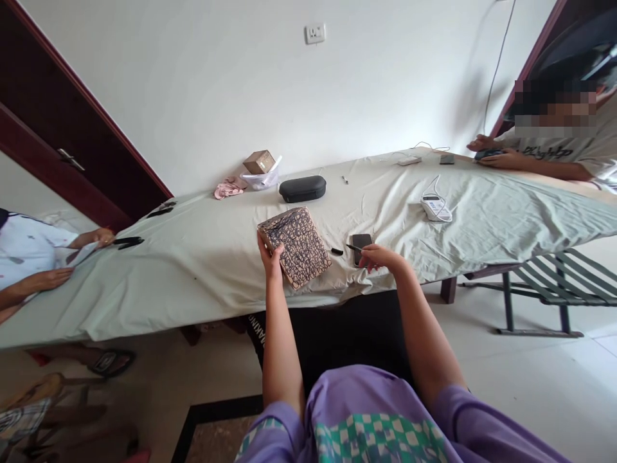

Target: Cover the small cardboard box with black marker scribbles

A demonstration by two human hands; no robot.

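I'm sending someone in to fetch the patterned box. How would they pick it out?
Go to the long table draped in pale green cloth, to the near edge at its middle. There the left hand grips a tilted flat box. Unlike the plain black case behind it, dark scribbled lines cover it.

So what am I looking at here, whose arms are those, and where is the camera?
There is no machine here. The camera sits on a person's head, looking down at their own two bare arms. The left hand grips the edge of a box covered in black scribbles, tilted on the cloth-covered table. The right hand holds a black pen over a dark phone; a pen cap lies beside it. Farther back are a black case, a small cardboard box and a white device with a cord. Two other people sit at the table's ends.
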